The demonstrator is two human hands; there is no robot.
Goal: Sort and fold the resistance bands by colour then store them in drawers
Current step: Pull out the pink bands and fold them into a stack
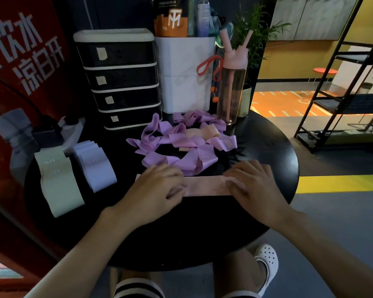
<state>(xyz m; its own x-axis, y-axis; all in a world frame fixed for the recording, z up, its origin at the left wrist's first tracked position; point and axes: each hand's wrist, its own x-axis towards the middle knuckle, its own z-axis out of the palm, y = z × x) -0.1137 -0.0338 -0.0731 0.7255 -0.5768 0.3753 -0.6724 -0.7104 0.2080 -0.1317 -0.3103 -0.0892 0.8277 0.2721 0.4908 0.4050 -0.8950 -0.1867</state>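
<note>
Broadly, a round black table [181, 229] carries everything: at its back stands a black drawer unit [121, 82] with four closed drawers, and near the middle lies a loose tangle of purple bands [181, 145] with a peach band [211, 131] in it. On the left lie a folded green stack [58, 183] and, just beside it, a folded lavender stack [96, 166]. At the near edge a pink band [205, 186] lies flat, the left hand [157, 186] pressing its left end with gently bent fingers held close together, the right hand [254, 183] resting on its right end, fingers side by side and nearly straight.
</note>
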